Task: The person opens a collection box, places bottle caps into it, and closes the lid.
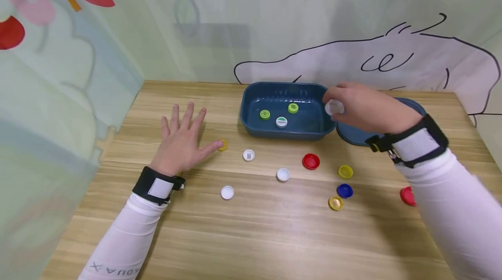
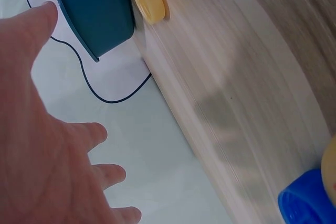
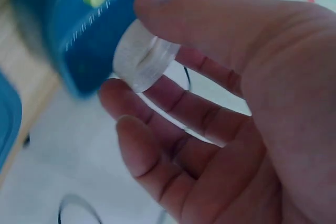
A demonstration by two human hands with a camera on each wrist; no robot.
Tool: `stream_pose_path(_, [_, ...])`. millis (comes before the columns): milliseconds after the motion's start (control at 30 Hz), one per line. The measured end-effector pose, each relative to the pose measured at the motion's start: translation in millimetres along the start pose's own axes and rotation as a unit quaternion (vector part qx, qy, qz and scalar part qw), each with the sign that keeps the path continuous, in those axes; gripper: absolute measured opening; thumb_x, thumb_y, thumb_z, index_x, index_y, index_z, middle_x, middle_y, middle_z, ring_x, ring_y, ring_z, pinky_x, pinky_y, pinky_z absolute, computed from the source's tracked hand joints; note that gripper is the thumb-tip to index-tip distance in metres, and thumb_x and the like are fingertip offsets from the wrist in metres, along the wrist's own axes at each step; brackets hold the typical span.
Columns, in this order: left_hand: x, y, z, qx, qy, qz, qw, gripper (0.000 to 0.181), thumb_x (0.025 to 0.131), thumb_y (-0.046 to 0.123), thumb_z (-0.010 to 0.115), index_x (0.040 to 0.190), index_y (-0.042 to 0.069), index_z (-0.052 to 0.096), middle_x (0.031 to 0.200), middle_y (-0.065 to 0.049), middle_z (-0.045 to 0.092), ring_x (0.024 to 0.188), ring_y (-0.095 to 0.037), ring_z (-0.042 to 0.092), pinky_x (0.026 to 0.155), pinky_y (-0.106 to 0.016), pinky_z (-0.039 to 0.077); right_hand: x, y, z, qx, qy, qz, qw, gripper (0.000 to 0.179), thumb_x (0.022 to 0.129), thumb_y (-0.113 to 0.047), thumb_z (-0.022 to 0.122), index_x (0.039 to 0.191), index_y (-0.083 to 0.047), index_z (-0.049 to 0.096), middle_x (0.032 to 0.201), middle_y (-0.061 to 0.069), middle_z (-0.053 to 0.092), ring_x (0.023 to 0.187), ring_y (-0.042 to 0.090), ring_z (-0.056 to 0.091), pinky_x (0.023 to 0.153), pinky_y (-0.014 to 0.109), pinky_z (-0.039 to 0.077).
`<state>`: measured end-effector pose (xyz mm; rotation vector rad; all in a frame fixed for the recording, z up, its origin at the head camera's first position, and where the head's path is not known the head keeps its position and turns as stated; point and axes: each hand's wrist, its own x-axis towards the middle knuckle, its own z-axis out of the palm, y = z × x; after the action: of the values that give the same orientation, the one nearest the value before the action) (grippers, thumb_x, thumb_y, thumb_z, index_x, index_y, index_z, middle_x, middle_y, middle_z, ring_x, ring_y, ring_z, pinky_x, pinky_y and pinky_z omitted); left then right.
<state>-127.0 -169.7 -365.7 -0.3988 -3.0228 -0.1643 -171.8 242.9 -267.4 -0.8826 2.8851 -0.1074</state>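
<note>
My right hand (image 1: pixel 364 106) pinches a translucent white bottle cap (image 3: pixel 142 59) between thumb and fingers, over the right end of a dark blue rectangular container (image 1: pixel 251 129). Inside that container lie two green caps (image 1: pixel 265 115) and a white cap with a green mark (image 1: pixel 281 122). On the left, my left hand (image 1: pixel 178 147) is spread with straight fingers and holds nothing. Its thumb tip appears beside a yellow cap (image 2: pixel 149 1), with a gap between them in the left wrist view.
Loose caps lie on the wooden table (image 1: pixel 255 236): several white ones (image 1: pixel 283 174), red ones (image 1: pixel 311 161), yellow ones (image 1: pixel 345 171) and a blue one (image 1: pixel 345 190). A flat dark blue lid (image 1: pixel 354 135) lies right of the container. A printed curtain (image 1: pixel 188 58) stands behind.
</note>
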Motion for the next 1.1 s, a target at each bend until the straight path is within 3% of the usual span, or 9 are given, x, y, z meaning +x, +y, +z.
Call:
stream_pose_path(233, [-2.3,-1.1,0.3,0.003,-0.004,-0.002,1.0,0.097,0.076,0.083,0.03,0.148,0.023,0.01,0.153,-0.012,-0.001,0.132,-0.037,-0.017,0.1,-0.067,-0.004,56.5,-12.7,32.8,0.028,-0.076,0.004,0.9967,0.04,0.081,-0.018,0.071,0.118,-0.016,0.056,0.109,0.008,0.051,0.091,0.023,0.052,0.078,0.045,0.051])
stream_pose_path(533, [-4.3,-2.2,-0.5,0.0,-0.007,-0.004,1.0,0.097,0.076,0.083,0.03,0.148,0.021,0.011,0.153,-0.012,-0.002,0.132,-0.036,-0.018,0.101,-0.066,-0.004,80.3,-17.4,53.1,0.018,-0.098,0.009,0.995,0.039,0.081,-0.018,0.07,0.118,-0.018,0.058,0.112,0.009,0.051,0.091,0.024,0.051,0.084,0.048,0.048])
stream_pose_path(800, [-6.4,-7.6,-1.5,0.0,-0.011,-0.013,0.9999,0.097,0.076,0.083,0.029,0.149,0.022,0.009,0.153,-0.012,-0.003,0.131,-0.037,-0.019,0.1,-0.068,-0.002,70.7,-17.1,44.2,0.017,-0.081,-0.004,0.9966,0.046,0.083,-0.025,0.068,0.125,-0.015,0.052,0.119,0.012,0.049,0.1,0.024,0.05,0.085,0.047,0.047])
stream_pose_path(1100, [-12.5,-23.0,-13.2,-0.017,-0.022,-0.026,0.9993,0.094,0.079,0.079,0.033,0.148,0.019,0.011,0.152,-0.017,0.001,0.131,-0.043,-0.014,0.097,-0.073,0.002,26.6,-15.3,23.3,0.006,0.028,-0.039,0.9989,0.045,0.085,-0.042,0.064,0.12,-0.016,0.054,0.108,0.005,0.053,0.09,0.02,0.051,0.078,0.042,0.05])
